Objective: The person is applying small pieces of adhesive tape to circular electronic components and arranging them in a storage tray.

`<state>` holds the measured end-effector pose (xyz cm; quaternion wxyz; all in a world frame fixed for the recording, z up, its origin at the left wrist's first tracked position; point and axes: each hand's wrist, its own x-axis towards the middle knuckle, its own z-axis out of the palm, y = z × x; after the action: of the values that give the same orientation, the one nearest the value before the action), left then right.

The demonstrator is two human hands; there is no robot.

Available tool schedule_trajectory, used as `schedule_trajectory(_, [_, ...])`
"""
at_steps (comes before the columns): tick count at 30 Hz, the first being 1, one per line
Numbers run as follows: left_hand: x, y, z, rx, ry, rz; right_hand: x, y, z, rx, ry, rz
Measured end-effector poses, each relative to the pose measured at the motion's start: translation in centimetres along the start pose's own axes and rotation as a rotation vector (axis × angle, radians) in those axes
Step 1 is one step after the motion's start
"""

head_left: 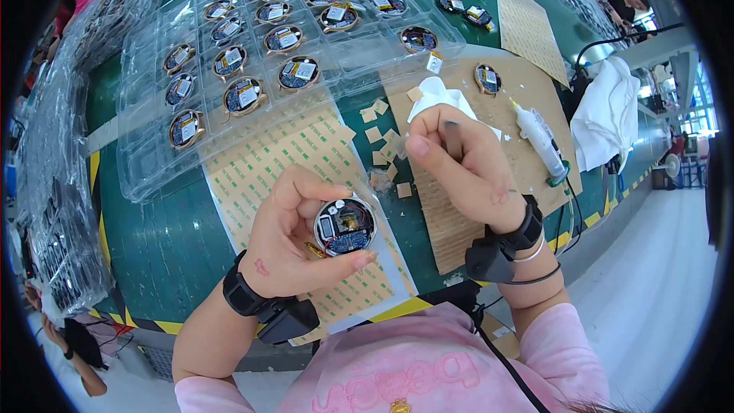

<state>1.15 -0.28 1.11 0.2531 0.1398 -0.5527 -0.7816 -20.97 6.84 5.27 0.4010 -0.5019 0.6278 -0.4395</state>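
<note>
My left hand [287,233] grips a round watch case [345,227] by its rim between thumb and fingers. The case lies open toward me, with a circuit board, thin red wires and a bare inner hollow in view. Higher and to the right, my right hand [466,164] is closed around a flat grey metal tool [453,140]; its exact kind and its tip are hard to make out. A small translucent scrap [401,147] shows by the right fingertips. Below the left hand lies a tan sheet of adhesive backing [267,160] with green print.
A clear plastic tray [145,160] holds several open watch cases at the far left. Small tan squares [373,134] lie between sheet and cardboard [436,222]. Right of my hand are another watch case [487,79], white paper [440,95], a white glue gun [539,138] and a white cloth [608,111].
</note>
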Motion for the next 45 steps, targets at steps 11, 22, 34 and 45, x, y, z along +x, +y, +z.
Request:
schedule_trajectory(11, [0.0,-0.1,0.1,0.063,-0.013,0.035,0.8,2.1,0.0,-0.524,-0.083,-0.148])
schedule_trajectory(22, [0.0,-0.5,0.0,0.083,-0.027,0.078,0.5,2.5,0.9,-0.681,-0.025,-0.265])
schedule_trajectory(34, [0.0,-0.6,0.2,0.153,0.000,0.065,-0.3,0.1,0.6,-0.313,0.003,-0.676])
schedule_trajectory(45, [0.2,-1.3,0.3,0.300,-0.017,0.075,-0.5,0.8,2.0,-0.611,-0.067,-0.935])
